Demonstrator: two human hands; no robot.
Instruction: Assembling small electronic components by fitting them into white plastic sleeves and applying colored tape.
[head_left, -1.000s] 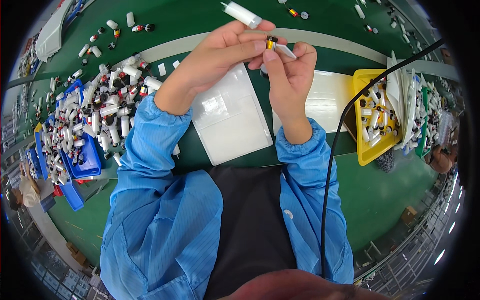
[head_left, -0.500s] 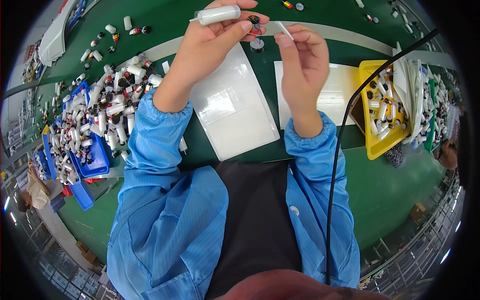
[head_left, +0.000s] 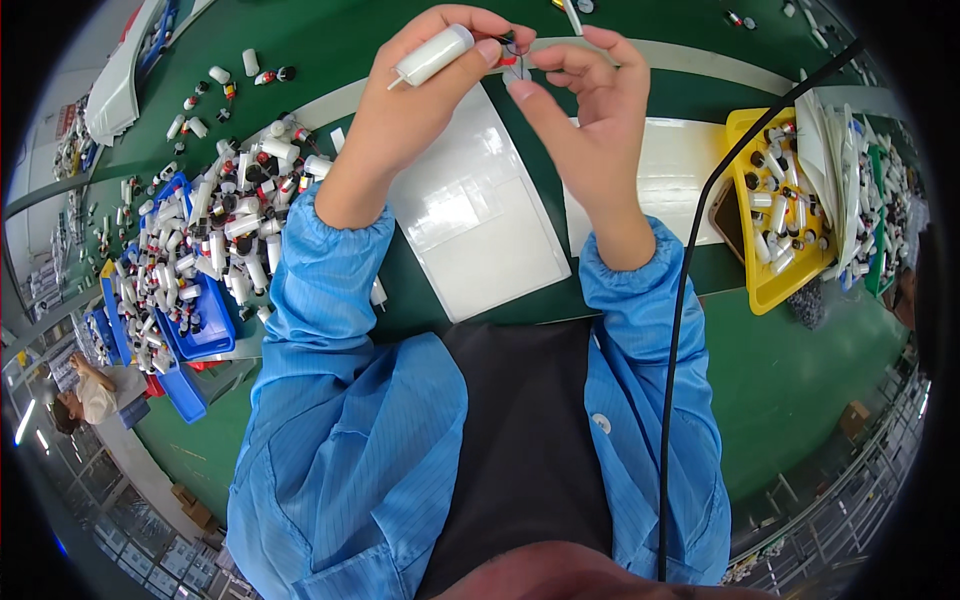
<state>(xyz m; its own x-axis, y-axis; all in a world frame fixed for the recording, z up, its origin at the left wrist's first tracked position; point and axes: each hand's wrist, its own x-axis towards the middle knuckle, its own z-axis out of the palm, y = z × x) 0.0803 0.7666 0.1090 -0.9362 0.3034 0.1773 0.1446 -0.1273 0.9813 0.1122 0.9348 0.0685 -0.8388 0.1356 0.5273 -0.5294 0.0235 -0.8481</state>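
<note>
My left hand [head_left: 425, 85] is closed around a white translucent cylinder [head_left: 435, 55], which lies across its palm. Between its thumb and fingertip it also pinches a small wired part [head_left: 508, 60] with red and black pieces. A round greyish end of this part is by my right thumb tip; whether the thumb presses on it I cannot tell. My right hand [head_left: 595, 115] has its fingers curled, and a thin white stick [head_left: 572, 17] juts from its upper fingers. Below both hands lies a white sheet [head_left: 480, 215] with a glossy cover.
Heaped white cylinders and small parts [head_left: 235, 210] lie at left, around blue trays [head_left: 212, 330]. At right stands a yellow tray [head_left: 775, 290] holding similar pieces, beside a phone-like object [head_left: 727, 222]. A black cable [head_left: 677, 320] crosses the right side. A person [head_left: 95, 390] is at far left.
My right hand has moved left to the wired part, its thumb now near the round end. The white stick has shifted from thumb and finger to the upper fingers. The cylinder has tilted.
</note>
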